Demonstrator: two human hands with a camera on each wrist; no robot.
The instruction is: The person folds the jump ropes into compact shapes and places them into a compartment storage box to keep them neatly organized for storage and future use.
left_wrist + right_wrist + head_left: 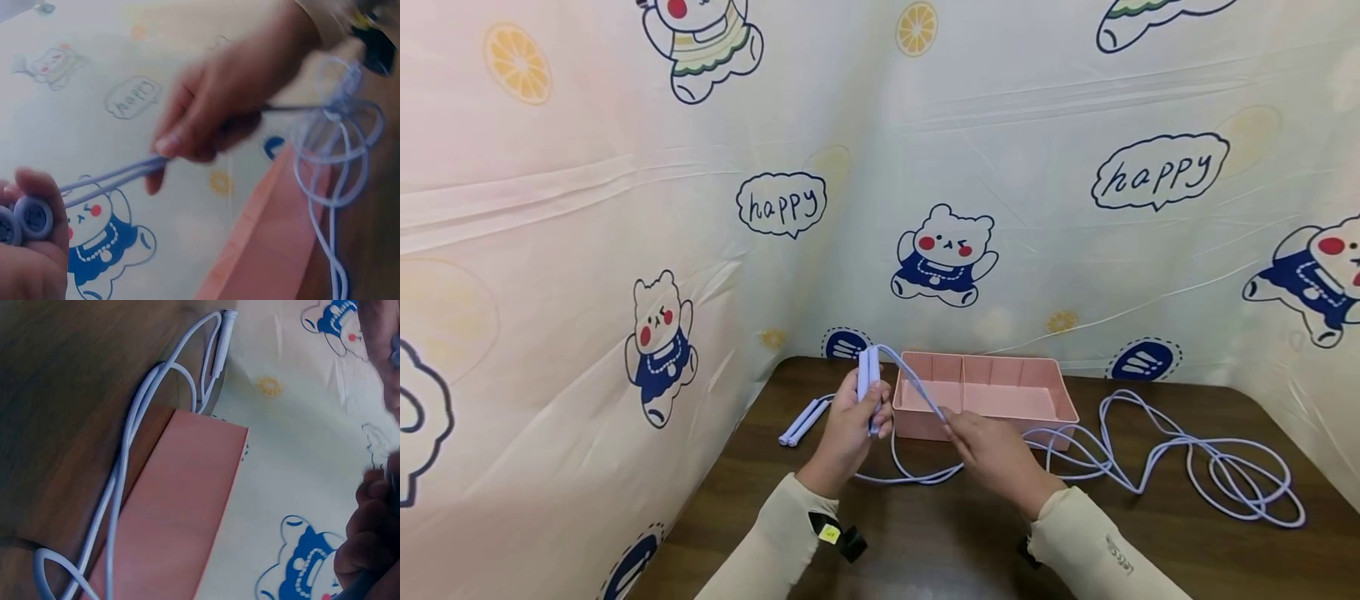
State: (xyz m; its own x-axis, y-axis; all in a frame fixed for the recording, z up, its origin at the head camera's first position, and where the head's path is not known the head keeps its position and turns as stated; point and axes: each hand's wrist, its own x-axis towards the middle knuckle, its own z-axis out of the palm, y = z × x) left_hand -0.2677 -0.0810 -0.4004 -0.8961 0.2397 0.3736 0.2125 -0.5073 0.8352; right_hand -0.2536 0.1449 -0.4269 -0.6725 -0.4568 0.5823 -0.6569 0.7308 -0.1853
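In the head view my left hand (850, 423) grips two lavender jump rope handles (868, 372) side by side, standing upright above the table. A doubled cord (917, 385) arcs from their tops to my right hand (988, 454), whose fingers hold it in front of the pink box. The left wrist view shows the round handle ends (35, 217) within the left fingers and two cord strands (115, 177) running to the blurred right hand (215, 94). Another pair of lavender handles (803, 423) lies on the table to the left.
A pink box (925, 426) with a divider stands at the back of the dark wooden table (940, 533). Loose loops of lavender cord (1150, 454) spread over the right side. A printed cloth (865, 275) hangs behind and at both sides.
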